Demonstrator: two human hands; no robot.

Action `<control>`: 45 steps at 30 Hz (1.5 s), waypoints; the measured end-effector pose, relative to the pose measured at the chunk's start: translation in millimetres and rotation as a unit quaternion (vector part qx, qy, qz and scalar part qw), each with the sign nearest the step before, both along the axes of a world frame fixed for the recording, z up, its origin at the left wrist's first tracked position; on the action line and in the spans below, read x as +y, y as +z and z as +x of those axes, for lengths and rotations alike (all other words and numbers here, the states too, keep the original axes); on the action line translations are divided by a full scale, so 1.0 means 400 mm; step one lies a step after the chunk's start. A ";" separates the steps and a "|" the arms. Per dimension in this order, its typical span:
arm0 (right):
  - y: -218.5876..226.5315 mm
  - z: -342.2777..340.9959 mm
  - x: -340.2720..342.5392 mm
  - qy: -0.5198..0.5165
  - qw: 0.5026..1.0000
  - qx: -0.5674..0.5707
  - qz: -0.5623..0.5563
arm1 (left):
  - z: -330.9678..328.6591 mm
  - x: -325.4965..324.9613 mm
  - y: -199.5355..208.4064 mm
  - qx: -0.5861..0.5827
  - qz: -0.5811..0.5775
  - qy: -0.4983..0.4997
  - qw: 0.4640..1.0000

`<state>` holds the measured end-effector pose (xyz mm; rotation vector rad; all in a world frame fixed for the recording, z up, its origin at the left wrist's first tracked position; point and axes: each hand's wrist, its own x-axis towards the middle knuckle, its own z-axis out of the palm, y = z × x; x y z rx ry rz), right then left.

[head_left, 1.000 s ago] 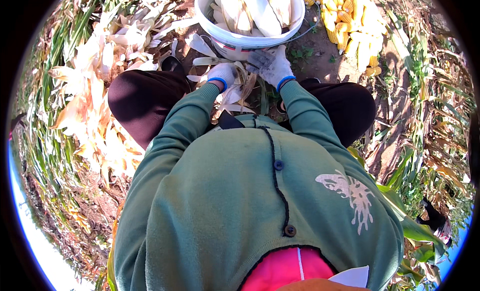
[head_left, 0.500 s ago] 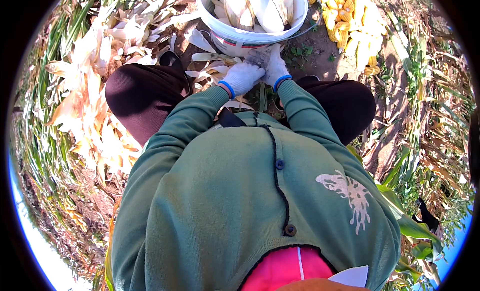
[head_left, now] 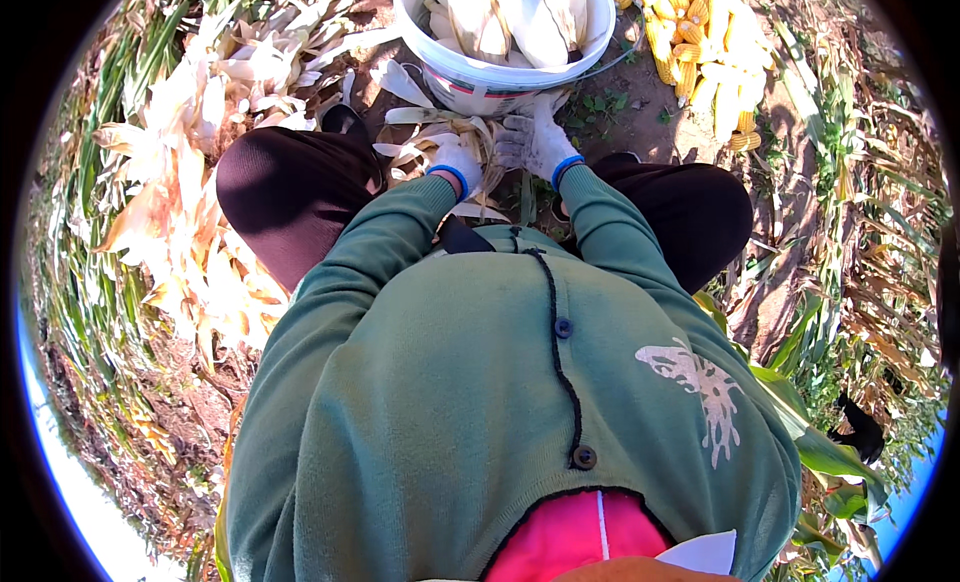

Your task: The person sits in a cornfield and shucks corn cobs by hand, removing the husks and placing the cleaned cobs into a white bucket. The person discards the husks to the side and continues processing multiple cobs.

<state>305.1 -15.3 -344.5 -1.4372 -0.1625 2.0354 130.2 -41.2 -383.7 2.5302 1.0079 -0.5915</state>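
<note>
One bucket [head_left: 495,94] kinda blocks the front, left hand [head_left: 457,156] and right hand [head_left: 537,146] by its near edge at dry husk [head_left: 487,147], can't tell either grip, cobs [head_left: 705,42] past its right edge

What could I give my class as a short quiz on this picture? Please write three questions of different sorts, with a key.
1. Multiple choice: what lies heaped on the ground to the right of the white bucket?
A) red tomatoes
B) yellow corn ears
C) cut flowers

2. True or false: the left hand and the right hand both wear pale gloves with blue cuffs.

3. Fill the gap: dry, papery ____ show between the hands, in front of the bucket.

Key: 1. B; 2. True; 3. husks.
</note>
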 end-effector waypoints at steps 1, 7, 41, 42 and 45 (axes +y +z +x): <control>0.023 0.007 0.015 -0.026 0.999 0.014 0.027 | -0.013 -0.008 0.009 0.081 -0.041 -0.007 0.996; -0.012 0.023 0.021 -0.065 0.998 0.012 0.017 | 0.049 0.036 0.215 -0.130 -0.017 0.144 0.981; 0.048 0.020 0.019 -0.186 0.978 0.046 0.083 | 0.009 0.101 0.074 -0.376 -0.340 0.466 0.725; 0.066 0.020 0.016 -0.171 0.981 0.038 0.081 | 0.006 0.109 0.064 -0.337 -0.278 0.421 0.795; 0.039 0.047 0.018 -0.251 0.958 0.101 0.095 | -0.014 0.122 0.044 -0.130 0.031 0.314 0.940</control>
